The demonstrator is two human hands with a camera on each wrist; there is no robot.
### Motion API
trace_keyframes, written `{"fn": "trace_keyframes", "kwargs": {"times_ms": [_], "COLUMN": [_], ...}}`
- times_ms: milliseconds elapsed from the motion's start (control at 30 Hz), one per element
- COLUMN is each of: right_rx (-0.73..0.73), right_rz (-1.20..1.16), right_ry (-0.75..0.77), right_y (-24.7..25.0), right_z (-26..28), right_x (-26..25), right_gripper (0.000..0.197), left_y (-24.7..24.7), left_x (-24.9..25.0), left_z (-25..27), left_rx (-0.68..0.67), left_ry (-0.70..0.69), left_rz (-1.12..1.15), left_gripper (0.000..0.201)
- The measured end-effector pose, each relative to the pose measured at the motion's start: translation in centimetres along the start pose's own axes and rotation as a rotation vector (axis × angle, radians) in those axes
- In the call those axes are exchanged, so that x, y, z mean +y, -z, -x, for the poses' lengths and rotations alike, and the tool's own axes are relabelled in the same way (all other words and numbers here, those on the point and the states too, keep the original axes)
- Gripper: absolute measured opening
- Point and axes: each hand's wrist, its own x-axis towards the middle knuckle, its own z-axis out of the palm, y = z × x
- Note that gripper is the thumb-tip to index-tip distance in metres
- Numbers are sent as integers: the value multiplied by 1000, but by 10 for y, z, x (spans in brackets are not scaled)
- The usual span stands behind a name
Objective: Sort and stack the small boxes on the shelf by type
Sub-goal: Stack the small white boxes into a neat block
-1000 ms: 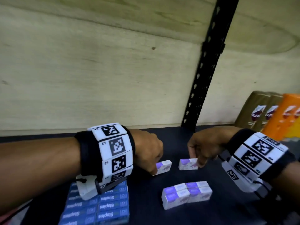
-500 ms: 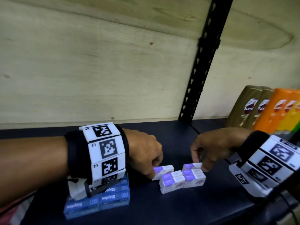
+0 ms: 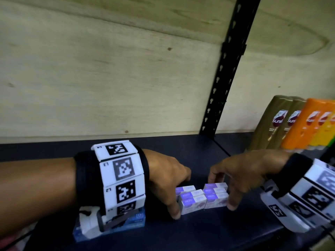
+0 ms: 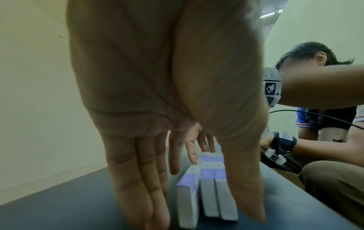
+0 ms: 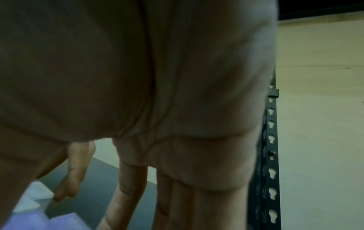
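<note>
Both hands spread, straight fingers flanking purple-white boxes [image 3: 202, 198], lower centre: left hand [image 3: 168, 180], right hand [image 3: 241, 174]. Press inward evenly, keeping edges flush on shelf [image 3: 181, 232].

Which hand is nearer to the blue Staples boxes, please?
Left. The left hand sits just right of the blue Staples boxes, its wrist above them; the right hand is farther right, beyond the purple-and-white boxes.

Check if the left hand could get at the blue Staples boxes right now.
Probably yes: the blue Staples boxes sit just under the left wrist, uncovered, and the left hand only presses the purple boxes.
</note>
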Motion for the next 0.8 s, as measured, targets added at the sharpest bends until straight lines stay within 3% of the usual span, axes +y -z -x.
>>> {"fn": "trace_keyframes", "kwargs": {"times_ms": [233,533,800], "right_rx": [91,171,179], "right_rz": [61,64,53], "right_ry": [24,89,92], "right_y": [-11,-18,-20], "right_z": [-6,-7,-6], "right_x": [-4,-6,-2], "right_gripper": [48,50,50], "left_y": [-7,-9,-6], "left_x": [16,19,20], "left_z": [-9,-16,-20], "left_rx": [61,119,61], "left_ry": [13,33,60], "left_rz": [-55,43,201], "left_gripper": [57,53,43]}}
